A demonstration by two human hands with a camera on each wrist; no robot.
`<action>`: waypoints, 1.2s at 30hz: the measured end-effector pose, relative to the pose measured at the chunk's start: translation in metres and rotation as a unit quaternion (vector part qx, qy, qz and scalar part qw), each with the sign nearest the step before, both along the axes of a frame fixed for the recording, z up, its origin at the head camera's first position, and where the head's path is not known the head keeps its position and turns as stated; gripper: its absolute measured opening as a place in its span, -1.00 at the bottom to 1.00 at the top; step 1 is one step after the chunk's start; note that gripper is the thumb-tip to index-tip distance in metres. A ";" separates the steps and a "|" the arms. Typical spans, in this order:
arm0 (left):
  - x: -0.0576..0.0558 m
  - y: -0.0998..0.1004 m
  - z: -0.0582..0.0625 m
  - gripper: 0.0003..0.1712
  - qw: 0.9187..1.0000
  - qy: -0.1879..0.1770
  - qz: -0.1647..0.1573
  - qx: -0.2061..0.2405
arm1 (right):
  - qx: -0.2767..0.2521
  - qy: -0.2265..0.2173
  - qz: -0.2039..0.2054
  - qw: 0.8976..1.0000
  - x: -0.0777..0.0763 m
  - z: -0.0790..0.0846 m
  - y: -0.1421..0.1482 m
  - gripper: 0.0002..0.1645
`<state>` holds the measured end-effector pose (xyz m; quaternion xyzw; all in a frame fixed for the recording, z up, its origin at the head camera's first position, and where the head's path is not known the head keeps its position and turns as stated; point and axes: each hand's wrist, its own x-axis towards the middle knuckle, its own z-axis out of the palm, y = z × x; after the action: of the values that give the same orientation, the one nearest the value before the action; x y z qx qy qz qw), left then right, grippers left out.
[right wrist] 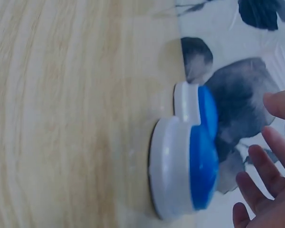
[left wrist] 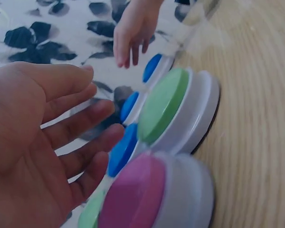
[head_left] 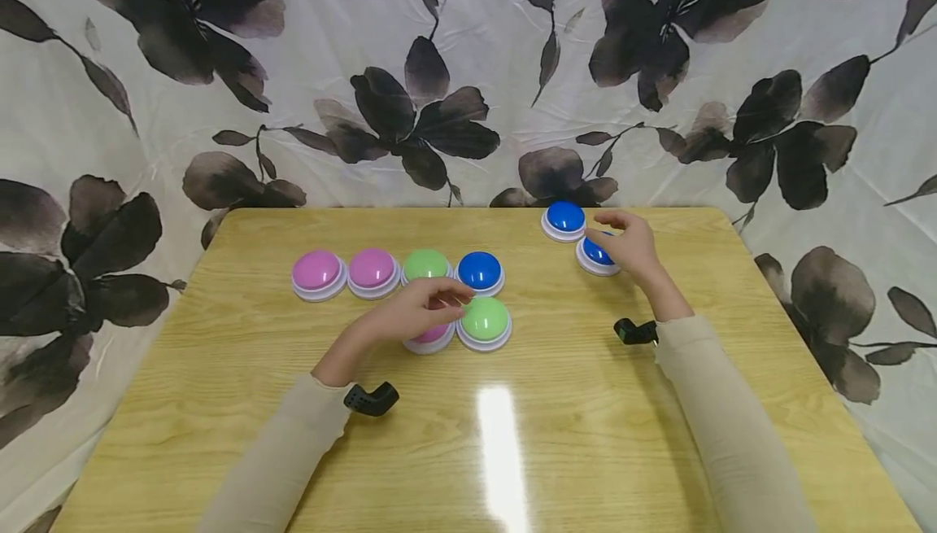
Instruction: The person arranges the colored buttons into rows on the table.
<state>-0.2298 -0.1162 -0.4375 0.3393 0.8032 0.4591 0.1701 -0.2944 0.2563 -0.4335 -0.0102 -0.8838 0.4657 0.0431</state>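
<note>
My left hand (head_left: 410, 309), fingers loosely bent, hovers over a pink push button (head_left: 432, 341) with a white base. Beside its fingertips sits a green button (head_left: 485, 319). Behind these two stand another green button (head_left: 424, 263), partly covered by the hand, and a blue button (head_left: 479, 271). Further left in that back row are two more pink buttons, one outer (head_left: 316, 270) and one inner (head_left: 372, 268). My right hand (head_left: 631, 246) is held over a near blue button (head_left: 596, 252), partly hiding it; the right wrist view shows its fingers apart from the blue dome (right wrist: 204, 168). A far blue button (head_left: 565, 217) adjoins it.
All the buttons stand on a wooden table (head_left: 556, 403) with a bright glare streak near the front. Behind the table's back edge hangs a white cloth (head_left: 505, 53) with dark flowers. Black wrist cameras sit below the left hand (head_left: 372, 399) and the right hand (head_left: 635, 331).
</note>
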 end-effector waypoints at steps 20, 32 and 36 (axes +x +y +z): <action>0.019 0.080 -0.005 -0.67 0.994 -0.034 -0.048 0.089 | -0.076 -0.087 -0.021 0.993 -0.007 -0.044 0.025 0.09; 0.012 0.111 -0.004 -0.65 0.996 -0.042 0.008 0.079 | -0.039 -0.107 -0.025 0.993 -0.007 -0.051 0.026 0.20; 0.008 0.119 -0.005 -0.65 0.995 -0.048 0.017 0.082 | -0.017 -0.112 -0.022 0.993 -0.007 -0.051 0.026 0.23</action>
<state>-0.2216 0.0027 -0.4430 0.3157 0.7593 0.5423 0.1723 -0.3014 0.2827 -0.4845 -0.0823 -0.8745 0.4758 -0.0459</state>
